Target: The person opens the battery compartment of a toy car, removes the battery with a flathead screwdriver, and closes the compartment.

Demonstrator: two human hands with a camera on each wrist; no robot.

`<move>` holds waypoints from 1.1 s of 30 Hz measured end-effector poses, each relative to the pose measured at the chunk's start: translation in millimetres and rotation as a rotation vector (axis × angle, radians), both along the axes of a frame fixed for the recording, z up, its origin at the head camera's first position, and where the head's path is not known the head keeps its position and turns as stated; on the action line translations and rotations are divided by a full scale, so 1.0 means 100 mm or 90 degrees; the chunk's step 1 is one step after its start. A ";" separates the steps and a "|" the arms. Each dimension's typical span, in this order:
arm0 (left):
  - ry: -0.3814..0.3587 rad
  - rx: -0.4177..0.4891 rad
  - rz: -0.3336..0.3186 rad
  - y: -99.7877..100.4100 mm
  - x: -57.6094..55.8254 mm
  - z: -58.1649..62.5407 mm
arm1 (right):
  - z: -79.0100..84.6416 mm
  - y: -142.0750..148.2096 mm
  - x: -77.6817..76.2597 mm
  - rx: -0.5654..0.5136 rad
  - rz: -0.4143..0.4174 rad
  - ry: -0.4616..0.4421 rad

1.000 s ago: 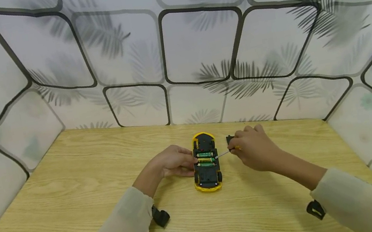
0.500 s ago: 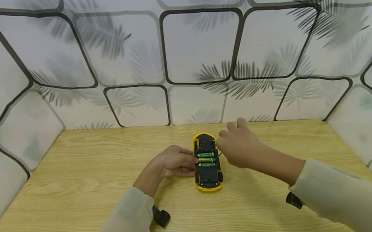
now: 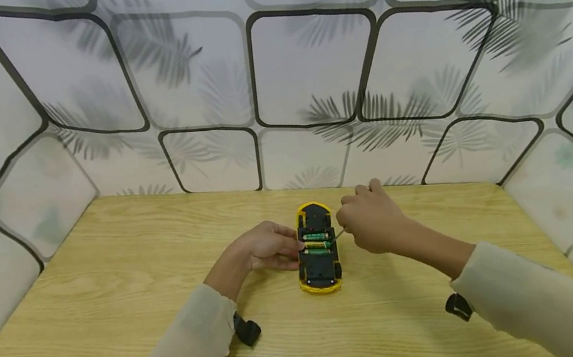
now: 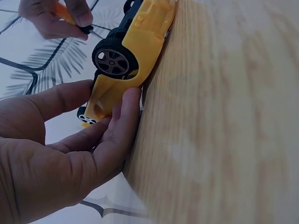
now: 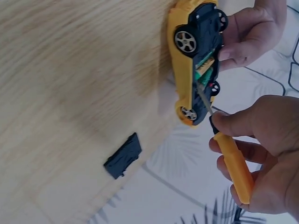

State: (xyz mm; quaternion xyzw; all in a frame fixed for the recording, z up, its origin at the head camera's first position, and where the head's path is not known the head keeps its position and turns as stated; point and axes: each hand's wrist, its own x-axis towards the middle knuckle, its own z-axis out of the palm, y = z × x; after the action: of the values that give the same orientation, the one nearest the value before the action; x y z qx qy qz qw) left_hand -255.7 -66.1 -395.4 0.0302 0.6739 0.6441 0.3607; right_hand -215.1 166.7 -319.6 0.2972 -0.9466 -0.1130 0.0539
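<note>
A yellow toy car (image 3: 320, 271) lies upside down on the table, its black underside up. Several green batteries (image 3: 318, 251) sit in its uncovered battery compartment. My left hand (image 3: 266, 246) holds the car by its left side, thumb near the batteries; in the left wrist view the fingers lie along the yellow body (image 4: 142, 51). With my right hand (image 3: 373, 219) I grip the orange handle of a screwdriver (image 5: 236, 165). Its metal shaft slants down to the compartment's edge at the battery ends; whether the tip touches a battery cannot be told.
A black battery cover (image 5: 124, 156) lies on the wooden table (image 3: 142, 303) beyond the car, hidden behind the right hand in the head view. A patterned wall (image 3: 203, 91) closes off the back and sides. Both wrists carry a small black camera (image 3: 247, 330).
My right hand has come left, closer to the car, and the screwdriver's shaft shows shorter. The black cover has gone out of sight behind it. My left hand and the car stay put.
</note>
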 end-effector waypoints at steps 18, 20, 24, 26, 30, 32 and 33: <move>0.008 0.003 0.003 -0.03 -0.01 -0.04 | -0.54 0.47 0.02 -0.368 0.006 -0.044; 0.009 0.002 0.004 -0.02 -0.01 -0.04 | -0.57 0.50 0.02 -0.387 0.009 -0.050; 0.008 -0.003 0.007 -0.01 -0.01 -0.03 | -0.63 0.55 0.01 -0.404 0.014 -0.054; 0.004 -0.004 0.013 0.00 -0.01 -0.03 | -0.63 0.56 0.01 -0.398 0.016 -0.050; -0.002 -0.004 0.021 0.01 -0.02 -0.03 | -0.60 0.56 0.01 -0.370 0.040 -0.028; -0.003 -0.005 0.021 0.01 -0.02 -0.03 | -0.56 0.56 0.03 -0.353 0.055 -0.012; 0.000 -0.005 0.021 0.01 -0.02 -0.02 | -0.54 0.56 0.03 -0.346 0.063 -0.004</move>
State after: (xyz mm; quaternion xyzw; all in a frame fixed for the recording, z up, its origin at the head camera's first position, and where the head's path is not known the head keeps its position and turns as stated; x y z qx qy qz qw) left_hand -257.5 -65.2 -397.8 0.0176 0.6768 0.6471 0.3505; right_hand -211.7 222.6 -373.2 0.3178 -0.9269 0.1486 0.1337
